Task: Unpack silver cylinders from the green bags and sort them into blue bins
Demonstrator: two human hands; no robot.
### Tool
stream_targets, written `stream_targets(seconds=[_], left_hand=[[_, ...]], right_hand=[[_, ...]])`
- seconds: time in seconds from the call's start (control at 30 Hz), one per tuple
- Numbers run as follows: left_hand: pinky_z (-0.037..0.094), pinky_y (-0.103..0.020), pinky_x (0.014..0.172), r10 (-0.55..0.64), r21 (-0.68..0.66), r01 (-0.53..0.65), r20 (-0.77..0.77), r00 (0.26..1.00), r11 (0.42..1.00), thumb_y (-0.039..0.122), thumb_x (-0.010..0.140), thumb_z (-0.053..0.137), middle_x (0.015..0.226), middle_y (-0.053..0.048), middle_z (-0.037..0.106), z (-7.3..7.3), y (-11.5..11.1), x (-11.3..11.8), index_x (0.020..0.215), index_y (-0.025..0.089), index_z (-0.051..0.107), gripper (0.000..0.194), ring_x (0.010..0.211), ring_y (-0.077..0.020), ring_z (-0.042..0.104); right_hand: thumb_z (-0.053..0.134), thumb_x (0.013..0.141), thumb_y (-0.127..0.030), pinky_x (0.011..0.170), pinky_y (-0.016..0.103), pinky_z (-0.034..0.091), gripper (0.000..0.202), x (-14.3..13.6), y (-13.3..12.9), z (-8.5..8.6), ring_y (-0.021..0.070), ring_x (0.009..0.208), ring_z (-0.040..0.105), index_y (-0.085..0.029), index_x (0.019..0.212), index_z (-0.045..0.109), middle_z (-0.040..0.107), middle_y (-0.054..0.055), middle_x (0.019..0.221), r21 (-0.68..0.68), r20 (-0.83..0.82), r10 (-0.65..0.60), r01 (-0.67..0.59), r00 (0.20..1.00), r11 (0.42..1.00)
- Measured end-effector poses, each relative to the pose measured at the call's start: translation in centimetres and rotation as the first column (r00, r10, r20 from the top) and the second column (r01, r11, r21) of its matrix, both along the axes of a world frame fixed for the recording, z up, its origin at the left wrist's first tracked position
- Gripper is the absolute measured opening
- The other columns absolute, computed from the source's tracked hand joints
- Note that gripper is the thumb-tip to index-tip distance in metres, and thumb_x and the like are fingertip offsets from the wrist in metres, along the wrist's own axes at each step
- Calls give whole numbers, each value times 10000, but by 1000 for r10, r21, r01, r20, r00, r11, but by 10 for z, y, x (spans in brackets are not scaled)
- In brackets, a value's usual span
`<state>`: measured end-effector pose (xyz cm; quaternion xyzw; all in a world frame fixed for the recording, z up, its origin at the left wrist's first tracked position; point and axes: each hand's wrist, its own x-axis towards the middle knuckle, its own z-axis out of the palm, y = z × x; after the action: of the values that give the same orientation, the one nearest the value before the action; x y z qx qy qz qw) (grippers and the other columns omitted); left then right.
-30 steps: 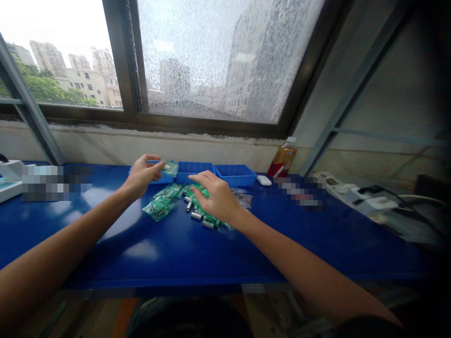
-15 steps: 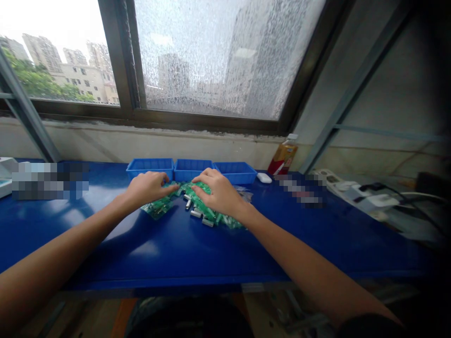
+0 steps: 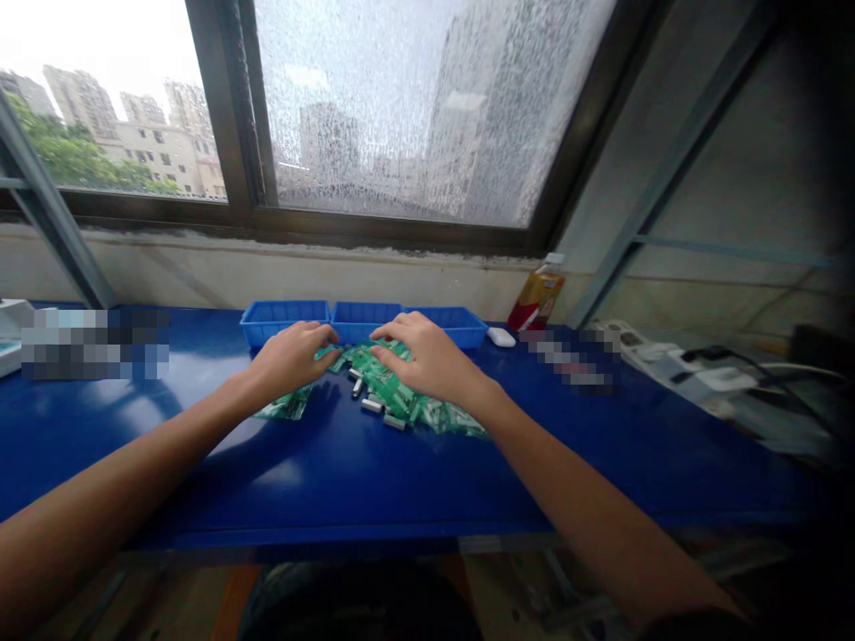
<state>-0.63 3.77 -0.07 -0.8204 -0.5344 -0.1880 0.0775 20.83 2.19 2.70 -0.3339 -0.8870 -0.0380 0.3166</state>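
Green packets [image 3: 384,378] lie in a loose pile on the blue table [image 3: 321,490], with several small silvery cylinders [image 3: 372,405] along the pile's near edge. Over the left part of the pile is my left hand [image 3: 292,358], thumb and fingers apart and nothing between them. My right hand [image 3: 427,358] hovers above the right part, also open, its thumb and fingertips pointing left. Another green packet [image 3: 287,406] shows below my left hand, partly hidden by it.
Three blue bins, left [image 3: 284,313], middle [image 3: 367,312] and right [image 3: 447,328], stand in a row behind the pile. To their right are a white object [image 3: 500,337] and a bottle [image 3: 538,296]. Power strips with cables [image 3: 695,374] lie at far right.
My left hand has shifted slightly right, and the green packet below it sits a little further left. My right hand has moved slightly up and right, uncovering more packets.
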Motion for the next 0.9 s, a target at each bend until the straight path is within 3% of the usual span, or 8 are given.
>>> stream_targets(seconds=[0.2,0.33,0.43,0.57,0.7,0.8,0.9], left_hand=[[409,-333,740,20,-86,-4,186,982,996,424,842,395,871,-100,655,-10,8,28,877,168,636,353,847,-253,583],[405,-330,752,-72,-91,93,214,974,991,382,796,485,883,-86,624,-19,16,32,891,174,642,278,791,-220,567],[404,-321,727,-112,-92,133,201,973,987,360,793,485,852,-70,610,-24,19,29,855,178,641,247,732,-195,556],[400,-311,716,-124,-77,141,190,974,987,354,794,482,842,-66,616,-22,15,27,849,184,632,233,764,-201,561],[396,-300,693,-141,-81,167,261,955,983,365,796,485,816,-67,631,-13,7,25,826,169,645,255,746,-198,557],[400,-275,630,-79,-230,230,526,847,946,446,803,473,766,-60,632,-5,0,27,804,145,655,352,683,-176,547],[405,-240,556,152,-425,418,824,546,802,547,818,406,743,-62,620,1,-6,30,831,109,646,499,618,-141,541]], right_hand=[[528,819,-312,735,311,404,206,5,1,1,185,815,526,-184,935,640,622,57,825,-36,-28,-51,50,998,998],[519,814,-273,753,309,411,210,16,27,-15,177,812,545,-153,948,628,623,70,855,-51,-56,-187,184,981,982],[567,774,-277,768,308,418,282,23,48,-31,181,837,557,-119,1004,607,625,95,936,-102,-34,-201,196,979,975],[592,755,-290,789,305,403,246,17,59,-41,184,868,547,-136,943,630,628,88,935,-106,51,-150,154,987,982],[501,798,-192,730,309,380,147,6,53,-37,192,822,520,-158,761,639,618,82,835,29,61,-282,281,957,959],[483,816,-193,712,317,367,154,3,44,-29,199,817,510,-163,756,622,607,75,817,117,-106,-329,340,938,933],[465,840,-195,696,281,382,149,-1,32,-23,163,765,528,-161,789,601,611,51,791,111,-243,-197,229,950,967]])
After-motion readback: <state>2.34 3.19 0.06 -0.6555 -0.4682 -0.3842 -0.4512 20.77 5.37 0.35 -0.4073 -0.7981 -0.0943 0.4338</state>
